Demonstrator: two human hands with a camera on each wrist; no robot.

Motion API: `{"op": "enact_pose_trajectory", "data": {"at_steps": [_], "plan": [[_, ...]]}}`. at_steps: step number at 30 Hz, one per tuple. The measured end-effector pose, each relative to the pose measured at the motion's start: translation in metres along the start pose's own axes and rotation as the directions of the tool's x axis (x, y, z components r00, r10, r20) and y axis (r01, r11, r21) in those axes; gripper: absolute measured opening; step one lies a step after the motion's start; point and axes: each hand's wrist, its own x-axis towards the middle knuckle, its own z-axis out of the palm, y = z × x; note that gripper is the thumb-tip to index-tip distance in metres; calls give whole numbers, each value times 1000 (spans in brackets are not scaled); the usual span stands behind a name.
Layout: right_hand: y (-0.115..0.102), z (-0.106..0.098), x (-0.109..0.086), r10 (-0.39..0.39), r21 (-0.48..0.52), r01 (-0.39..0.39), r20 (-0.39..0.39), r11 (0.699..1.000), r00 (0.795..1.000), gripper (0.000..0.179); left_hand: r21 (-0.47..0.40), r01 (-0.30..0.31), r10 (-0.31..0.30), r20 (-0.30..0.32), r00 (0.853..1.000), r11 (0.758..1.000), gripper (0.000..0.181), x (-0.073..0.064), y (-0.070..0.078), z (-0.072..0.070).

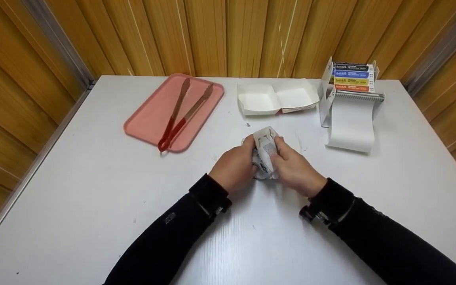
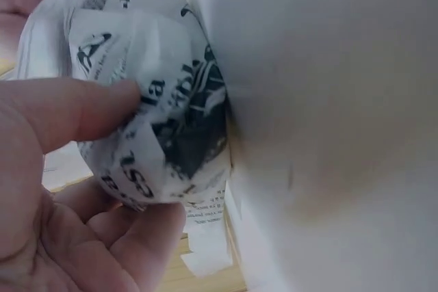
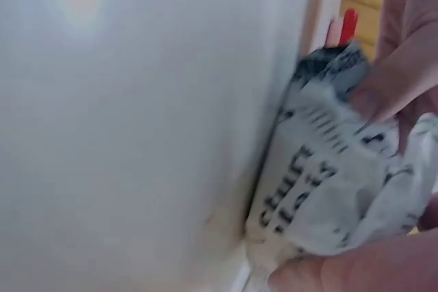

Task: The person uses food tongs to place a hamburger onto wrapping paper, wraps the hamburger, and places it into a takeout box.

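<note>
A bundle wrapped in white, newspaper-print paper (image 1: 266, 148) sits at the middle of the table, between both hands. What the paper covers is hidden. My left hand (image 1: 234, 166) grips the bundle's left side, thumb on the near face and fingers curled beneath in the left wrist view, where the wrapped bundle (image 2: 154, 107) looks rounded with dark lettering. From the other side, my right hand (image 1: 297, 168) holds the paper with its thumb on top. Loose folds of the wrapping paper (image 3: 321, 176) stand up by its fingers in the right wrist view.
At the back left, a pink tray (image 1: 149, 114) bears tongs with red handles (image 1: 172, 128). An open white paper box (image 1: 257, 99) stands at the back, beside a label dispenser (image 1: 376, 97) with coloured labels and a hanging white paper strip (image 1: 350, 126). Wooden panels (image 1: 244, 35) line the back.
</note>
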Motion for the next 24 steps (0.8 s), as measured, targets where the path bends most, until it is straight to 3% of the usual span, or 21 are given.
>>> {"op": "enact_pose_trajectory", "data": {"at_steps": [3, 8, 10, 13, 15, 18, 21, 24], "plan": [[-2, 6, -2, -26, -128, 27, 8, 991, 1000, 67, -4, -19, 18, -27, 999, 1000, 75, -1, 2, 2], [-4, 16, 0, -54, -298, 63, 39, 953, 998, 70, -39, -29, 27, -46, 999, 999, 82, 0, 1, 2], [-6, 19, 1, -57, -332, 73, 59, 940, 997, 71, -71, -27, 25, -28, 999, 997, 87, 2, -1, 1], [-7, 22, 3, -38, -380, 65, 78, 923, 996, 72, -188, -13, 20, 39, 999, 982, 94, 3, -6, -4], [-8, 24, 4, -23, -409, 53, 79, 911, 997, 72, -291, 11, 16, 92, 996, 957, 96, 4, -10, -9], [-9, 27, 6, -13, -453, 44, 72, 890, 997, 71, -456, 76, -15, 135, 991, 887, 90, 3, -12, -13], [-10, 30, 8, -25, -482, 49, 56, 875, 998, 70, -550, 112, -80, 80, 994, 828, 74, 4, -11, -10], [-11, 31, 7, -31, -492, 49, 44, 869, 999, 71, -568, 115, -164, -35, 986, 815, 47, 5, -8, -4]]}}
